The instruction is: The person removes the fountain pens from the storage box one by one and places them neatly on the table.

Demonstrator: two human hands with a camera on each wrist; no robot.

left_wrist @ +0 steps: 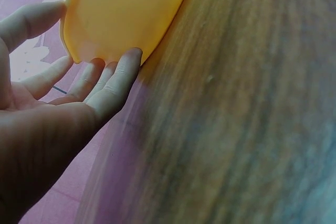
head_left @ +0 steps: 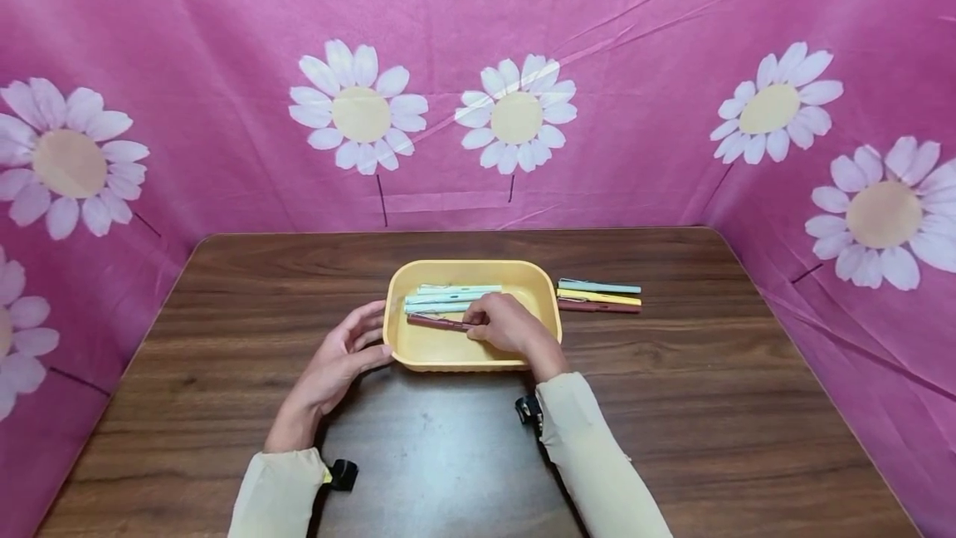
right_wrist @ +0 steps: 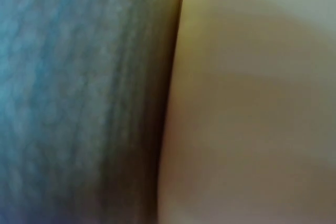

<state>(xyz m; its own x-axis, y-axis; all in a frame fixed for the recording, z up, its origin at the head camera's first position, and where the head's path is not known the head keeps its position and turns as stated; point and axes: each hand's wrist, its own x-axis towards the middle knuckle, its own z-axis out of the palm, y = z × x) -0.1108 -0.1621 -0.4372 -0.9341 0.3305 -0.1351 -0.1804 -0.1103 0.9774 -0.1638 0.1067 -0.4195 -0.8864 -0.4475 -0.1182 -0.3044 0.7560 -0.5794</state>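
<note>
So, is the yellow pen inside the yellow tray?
No, the yellow pen lies on the table outside the tray, between a pale blue pen and a dark red pen.

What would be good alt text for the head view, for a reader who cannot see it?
A person's right hand pinches a dark red pen inside a yellow tray, beside light blue pens, while the left hand touches the tray's left end. Three more pens lie on the wooden table to its right; behind is a pink flowered cloth.

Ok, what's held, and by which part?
The right hand pinches a maroon pen near its right end; the left hand only touches the yellow tray.
</note>
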